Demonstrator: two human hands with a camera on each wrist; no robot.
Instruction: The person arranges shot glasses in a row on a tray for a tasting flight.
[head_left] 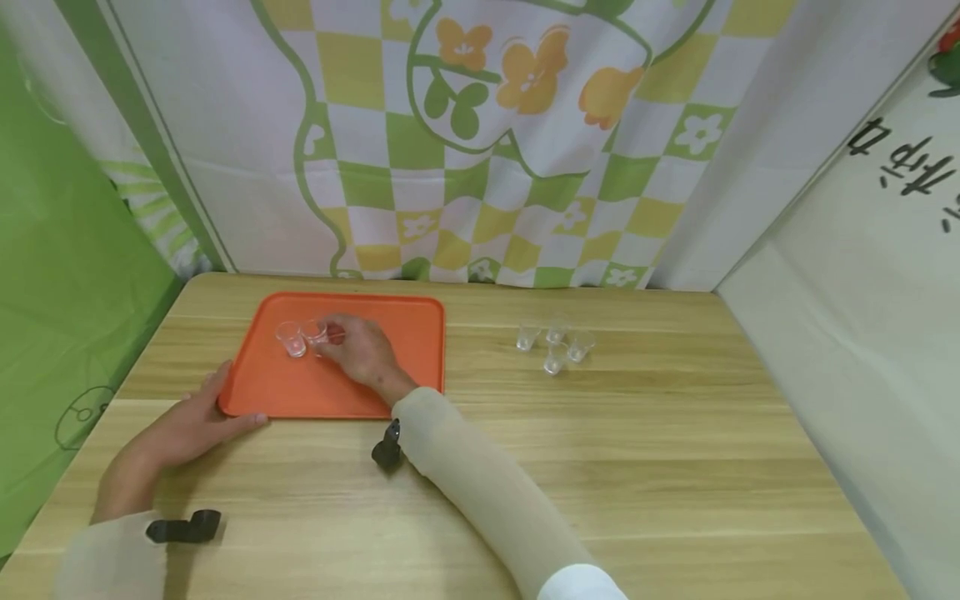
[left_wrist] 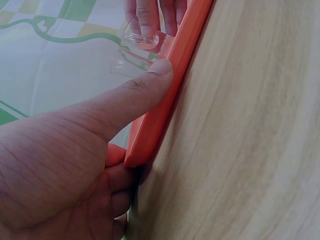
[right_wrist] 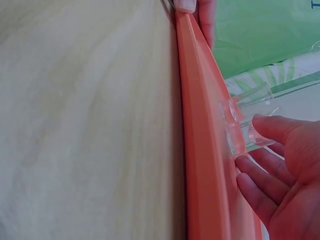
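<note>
On the orange tray (head_left: 330, 400), my right hand (head_left: 362, 350) pinches a small clear plastic cup (head_left: 312, 331) between thumb and fingers. A second clear cup (head_left: 292, 342) stands upright right beside it, to the left. In the right wrist view the thumb (right_wrist: 272, 127) lies against the held cup, whose base is close to the tray floor. My left hand (head_left: 183, 429) is at the tray's near left corner, thumb stretched along the front edge and fingers along the left side. The left wrist view shows its thumb (left_wrist: 150, 80) touching the rim.
Several more clear cups (head_left: 555, 358) stand in a group on the wooden table (head_left: 637, 467), right of the tray. A patterned curtain (head_left: 480, 192) hangs at the table's back edge. Green fabric (head_left: 67, 275) is on the left, a white sheet (head_left: 862, 317) on the right.
</note>
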